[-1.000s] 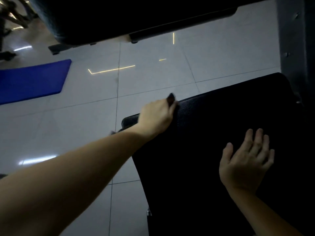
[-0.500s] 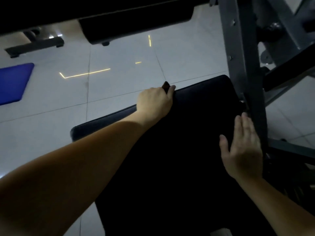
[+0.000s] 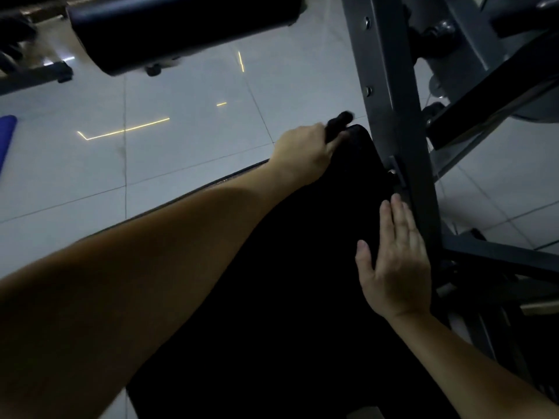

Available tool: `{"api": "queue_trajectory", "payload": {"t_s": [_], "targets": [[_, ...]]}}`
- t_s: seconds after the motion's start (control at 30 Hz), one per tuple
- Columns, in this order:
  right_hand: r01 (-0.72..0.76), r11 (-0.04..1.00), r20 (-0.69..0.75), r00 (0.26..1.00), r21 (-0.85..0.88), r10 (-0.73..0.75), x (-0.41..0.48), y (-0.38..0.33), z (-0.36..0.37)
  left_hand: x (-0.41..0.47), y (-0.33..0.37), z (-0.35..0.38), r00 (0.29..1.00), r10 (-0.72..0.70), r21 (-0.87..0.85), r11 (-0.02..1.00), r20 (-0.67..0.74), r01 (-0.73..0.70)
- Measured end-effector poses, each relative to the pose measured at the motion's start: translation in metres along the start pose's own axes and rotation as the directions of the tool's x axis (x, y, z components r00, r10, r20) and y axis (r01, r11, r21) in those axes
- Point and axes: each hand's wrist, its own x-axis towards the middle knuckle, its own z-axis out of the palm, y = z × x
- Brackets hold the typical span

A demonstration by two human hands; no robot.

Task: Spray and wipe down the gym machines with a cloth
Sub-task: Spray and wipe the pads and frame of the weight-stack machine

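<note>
Head view, seat pad (image 3: 287, 282): black, dimly lit; missed patches would be hard to spot.
Grey upright (image 3: 390, 86): just beside the pad's right edge; its bracket (image 3: 397, 173) could snag the cloth (image 3: 340, 124).
Right hand (image 3: 396, 261): flat, fingers straight, on the pad; fingertips near that bracket may scrape.
Left hand (image 3: 302, 152): curled round the cloth at the pad's far corner.
Cloth: dark, bunched; could slip over the edge.

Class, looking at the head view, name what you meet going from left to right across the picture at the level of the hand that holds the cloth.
blue mat → yellow light lines → left hand → dark cloth → grey machine upright
</note>
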Motion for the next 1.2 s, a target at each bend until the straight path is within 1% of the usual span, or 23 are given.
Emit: {"api": "queue_trajectory", "payload": {"t_s": [0.07,0.13,0.17,0.2,0.23,0.33,0.4,0.47,0.53,0.63,0.7,0.8,0.87,0.9,0.97,1.07,1.1,1.13,1.2], "targets": [[-0.009,1.0,0.013,1.0,-0.02,0.009,0.0,-0.001,-0.002,-0.027,-0.035,-0.005,0.999,-0.046,0.11,0.993,-0.027,0.049],[-0.012,0.999,0.016,1.0,-0.044,0.013,0.001,-0.002,-0.001,-0.045,-0.054,-0.015,0.988,-0.154,0.195,0.968,-0.018,0.155],[-0.02,0.998,0.016,1.0,-0.053,0.021,0.0,-0.002,-0.001,-0.045,-0.054,-0.017,0.981,-0.196,0.21,0.959,-0.003,0.192],[-0.025,0.998,0.016,1.0,-0.059,0.026,0.0,-0.002,-0.002,-0.039,-0.047,-0.017,0.978,-0.208,0.199,0.959,0.006,0.203],[-0.023,0.998,0.012,1.0,-0.058,0.024,-0.001,-0.003,-0.001,-0.03,-0.034,-0.016,0.983,-0.181,0.172,0.969,0.011,0.176],[-0.011,1.0,0.0,1.0,-0.021,0.011,0.0,0.0,-0.001,0.009,0.022,0.003,0.999,-0.042,0.048,0.998,0.014,0.041],[-0.015,1.0,-0.002,1.0,-0.012,0.015,-0.001,0.0,0.0,0.034,0.054,0.014,0.998,-0.032,0.01,0.999,0.055,0.031],[-0.015,1.0,-0.005,1.0,-0.01,0.015,0.0,0.002,-0.001,0.053,0.064,0.015,0.993,-0.021,0.036,0.999,0.114,0.017],[0.002,1.0,-0.004,1.0,0.0,-0.002,0.002,0.001,-0.001,0.053,0.052,0.008,0.99,-0.007,0.036,0.999,0.139,0.001],[-0.024,1.0,-0.007,1.0,0.002,0.024,0.001,0.0,-0.001,0.012,0.015,-0.005,0.997,-0.037,0.054,0.998,0.065,0.033],[-0.021,1.0,-0.004,1.0,-0.022,0.021,-0.001,-0.001,-0.002,-0.032,-0.021,-0.01,0.996,-0.093,0.116,0.989,0.0,0.093],[-0.022,0.998,0.01,1.0,-0.06,0.022,0.0,-0.001,-0.001,-0.081,-0.07,-0.026,0.978,-0.205,0.213,0.955,-0.031,0.207],[-0.036,0.997,0.008,0.999,-0.063,0.036,-0.001,-0.002,-0.001,-0.086,-0.077,-0.03,0.97,-0.241,0.269,0.934,-0.016,0.236],[-0.041,0.997,0.004,0.999,-0.061,0.041,0.0,-0.002,0.0,-0.08,-0.07,-0.03,0.969,-0.246,0.264,0.935,-0.002,0.238],[-0.036,0.998,-0.002,0.999,-0.047,0.035,-0.001,-0.001,0.0,-0.055,-0.043,-0.021,0.98,-0.196,0.199,0.961,0.009,0.191],[-0.037,0.999,-0.012,0.999,0.012,0.037,0.0,0.001,-0.001,0.0,0.022,0.006,0.996,-0.091,0.009,0.996,0.015,0.091],[-0.039,0.999,-0.01,0.999,0.028,0.04,-0.001,0.001,0.0,0.013,0.043,0.013,0.998,-0.059,-0.006,0.998,0.008,0.059],[-0.041,0.998,-0.01,0.999,0.037,0.042,-0.001,0.001,-0.001,0.023,0.057,0.022,1.0,-0.017,0.025,1.0,-0.014,0.018],[-0.033,0.999,-0.016,0.999,0.032,0.034,-0.001,0.003,-0.001,0.026,0.067,0.035,0.996,0.071,0.151,0.987,-0.052,-0.063]]}}
